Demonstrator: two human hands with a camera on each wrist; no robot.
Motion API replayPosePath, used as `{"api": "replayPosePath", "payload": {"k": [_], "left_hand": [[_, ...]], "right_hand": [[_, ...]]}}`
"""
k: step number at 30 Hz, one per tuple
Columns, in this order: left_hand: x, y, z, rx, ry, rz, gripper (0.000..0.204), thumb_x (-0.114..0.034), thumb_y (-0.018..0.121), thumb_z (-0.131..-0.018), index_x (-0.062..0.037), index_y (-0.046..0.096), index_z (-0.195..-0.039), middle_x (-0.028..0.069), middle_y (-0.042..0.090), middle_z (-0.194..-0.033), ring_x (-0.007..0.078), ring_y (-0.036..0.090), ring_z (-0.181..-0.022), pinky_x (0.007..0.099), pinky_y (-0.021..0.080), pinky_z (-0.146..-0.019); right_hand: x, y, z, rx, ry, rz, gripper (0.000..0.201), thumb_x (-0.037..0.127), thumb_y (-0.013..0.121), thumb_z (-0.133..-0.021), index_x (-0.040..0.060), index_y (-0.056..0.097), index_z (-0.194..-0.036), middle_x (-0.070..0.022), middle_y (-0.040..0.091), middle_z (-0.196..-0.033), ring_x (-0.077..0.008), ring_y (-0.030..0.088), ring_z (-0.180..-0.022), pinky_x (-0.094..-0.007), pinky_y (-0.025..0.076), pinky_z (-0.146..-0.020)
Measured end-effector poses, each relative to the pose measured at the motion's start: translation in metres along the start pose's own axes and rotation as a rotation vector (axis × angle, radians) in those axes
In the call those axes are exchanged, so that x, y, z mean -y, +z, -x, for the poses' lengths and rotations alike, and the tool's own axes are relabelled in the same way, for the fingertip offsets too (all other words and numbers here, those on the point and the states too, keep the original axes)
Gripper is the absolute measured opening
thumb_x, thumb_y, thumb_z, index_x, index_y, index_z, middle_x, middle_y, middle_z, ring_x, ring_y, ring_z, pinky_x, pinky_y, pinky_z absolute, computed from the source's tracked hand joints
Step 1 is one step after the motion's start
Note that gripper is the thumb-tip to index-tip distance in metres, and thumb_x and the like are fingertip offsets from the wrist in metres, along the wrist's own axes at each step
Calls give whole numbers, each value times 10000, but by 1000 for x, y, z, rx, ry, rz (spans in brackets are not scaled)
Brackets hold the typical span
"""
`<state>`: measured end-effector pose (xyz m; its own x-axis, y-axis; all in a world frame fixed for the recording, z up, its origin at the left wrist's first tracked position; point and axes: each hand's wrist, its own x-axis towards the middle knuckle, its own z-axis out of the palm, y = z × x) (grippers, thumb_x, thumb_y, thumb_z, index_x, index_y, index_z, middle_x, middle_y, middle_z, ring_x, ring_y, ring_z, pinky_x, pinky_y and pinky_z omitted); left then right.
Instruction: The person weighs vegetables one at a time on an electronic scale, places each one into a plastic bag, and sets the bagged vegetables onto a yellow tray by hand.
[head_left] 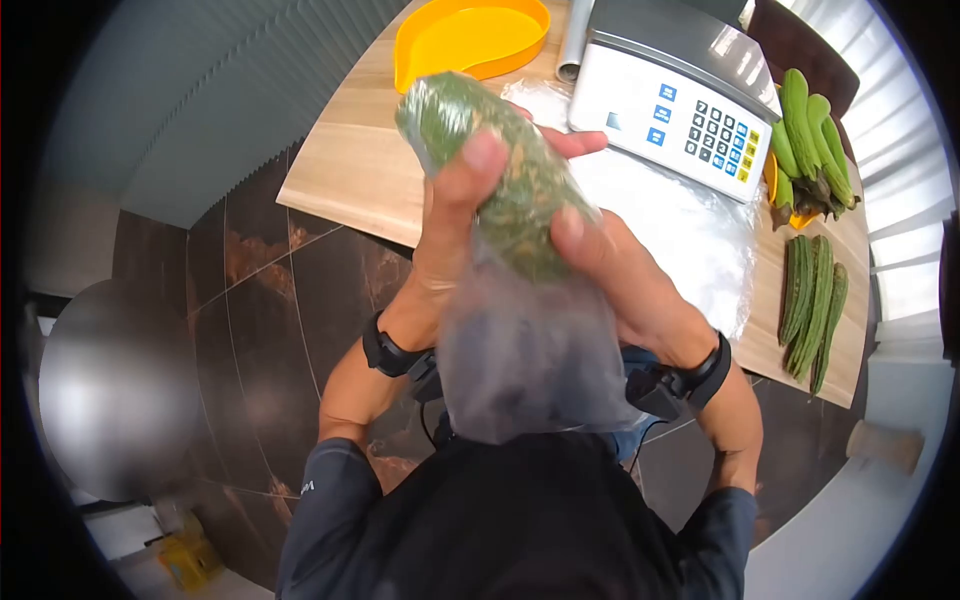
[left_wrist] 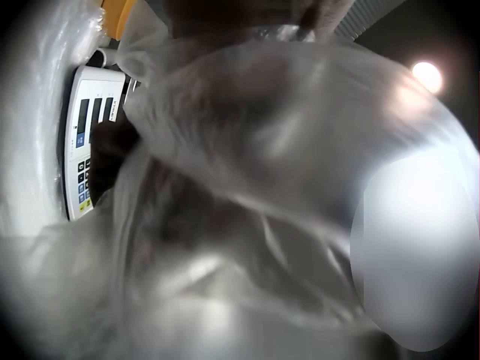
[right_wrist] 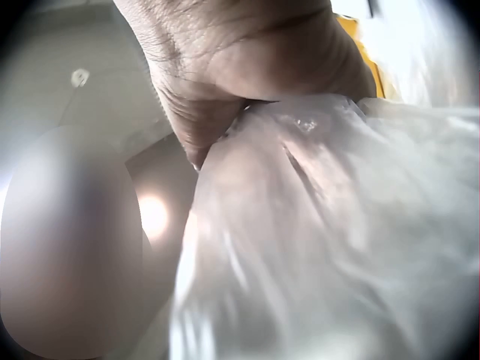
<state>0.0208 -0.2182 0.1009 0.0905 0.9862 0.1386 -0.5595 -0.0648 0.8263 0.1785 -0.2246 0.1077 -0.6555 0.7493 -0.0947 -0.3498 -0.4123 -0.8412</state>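
Plastic bag [head_left: 530, 355] of leafy-looking green produce [head_left: 520, 175] was up in the air between both hands, in front of the near edge of the counter [head_left: 345, 170]. The left hand [head_left: 450, 215] gripped it from the left, thumb pressed on the packed part, and the right hand [head_left: 635, 275] had the other side, its thumb on the plastic a bit lower. So yeah, both were wrapped around the bag. The filled end pointed away from the person, and the loose, cloudy end hung down toward the black top [head_left: 530, 510]. Each wrist had a black strap on it, and both wrist views were mostly blurry plastic, so no luck reading the contents there.

Past the hands, some clear plastic [head_left: 690, 235] lay spread on the counter, right by a white scale [head_left: 670, 110] with a keypad. A yellow tray [head_left: 475, 35] sat left of the scale, with a grey tube [head_left: 575, 40] between them. Over on the right were some smooth long green vegetables [head_left: 800, 125], and nearer the person, a few ridged green ones [head_left: 815, 300] lying side by side.
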Motion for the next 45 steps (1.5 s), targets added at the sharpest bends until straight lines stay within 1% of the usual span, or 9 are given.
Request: {"api": "replayPosePath", "payload": {"k": [4, 7, 15, 21, 24, 27, 35, 41, 45], "left_hand": [[-1, 12, -5, -322, 123, 4, 561, -506, 729, -917, 2, 623, -1130, 147, 686, -1151, 173, 666, -930, 327, 563, -795], [2, 18, -4, -318, 279, -99, 555, -486, 708, -950, 8, 599, -1179, 139, 685, -1161, 159, 659, -951, 323, 558, -803], [-14, -19, 7, 213, 630, -663, 822, -405, 913, -753, 1, 500, -1338, 192, 615, -1349, 357, 471, -1393, 487, 361, -1165], [-70, -42, 44, 402, -102, -204, 1112, -253, 973, -644, 34, 344, -1515, 221, 466, -1516, 319, 432, -1443, 446, 339, -1204], [-90, -49, 40, 400, -510, -2, 1099, -331, 928, -720, 39, 301, -1544, 213, 466, -1508, 302, 480, -1404, 424, 408, -1167], [-67, -27, 44, 356, -444, -423, 1067, -464, 870, -777, 33, 309, -1537, 205, 485, -1488, 296, 514, -1369, 428, 450, -1132], [-4, -3, 35, -35, 112, 500, 1047, -855, 260, -906, -73, 239, -1602, 302, 307, -1603, 401, 347, -1480, 489, 298, -1219], [-11, 0, 33, -80, 8, 198, 981, -829, 305, -931, -7, 437, -1449, 275, 467, -1493, 311, 493, -1365, 421, 477, -1071], [-9, -3, 31, -176, 241, 7, 876, -742, 493, -942, 10, 460, -1390, 268, 562, -1361, 269, 614, -1218, 395, 539, -973]], "right_hand": [[-32, 2, -17, -98, -365, 368, 1061, 538, 865, -773, -30, 349, -1506, -129, 534, -1399, -234, 529, -1283, -361, 442, -1082], [-25, 5, -20, -15, -239, 370, 1014, 455, 886, -781, -23, 364, -1507, -122, 531, -1418, -224, 530, -1283, -365, 450, -1078], [-30, -9, 3, -82, -176, 467, 569, 108, 809, -849, -7, 561, -1349, -127, 655, -1269, -222, 615, -1181, -348, 498, -1001], [-8, -42, 20, -108, -501, 978, 461, 25, 761, -804, -10, 620, -1241, -199, 711, -1100, -328, 693, -999, -384, 536, -898], [34, -33, 14, 225, -388, 1121, 409, 38, 748, -793, -22, 612, -1174, -240, 688, -975, -428, 668, -882, -434, 534, -805], [54, -9, 6, 191, -282, 1218, 363, 115, 770, -809, -7, 589, -1098, -231, 665, -853, -441, 649, -801, -448, 512, -699], [3, 10, -24, -178, -469, 958, 260, 257, 573, -1049, 13, 607, -1133, -226, 684, -832, -401, 676, -757, -405, 516, -666], [-50, 26, -36, -489, -566, 789, 322, 307, 496, -1081, 19, 570, -1205, -240, 699, -939, -380, 709, -878, -411, 539, -754], [-59, 28, -36, -343, -629, 738, 310, 199, 522, -1060, -19, 508, -1280, -169, 692, -1068, -280, 684, -950, -389, 530, -857]]}}
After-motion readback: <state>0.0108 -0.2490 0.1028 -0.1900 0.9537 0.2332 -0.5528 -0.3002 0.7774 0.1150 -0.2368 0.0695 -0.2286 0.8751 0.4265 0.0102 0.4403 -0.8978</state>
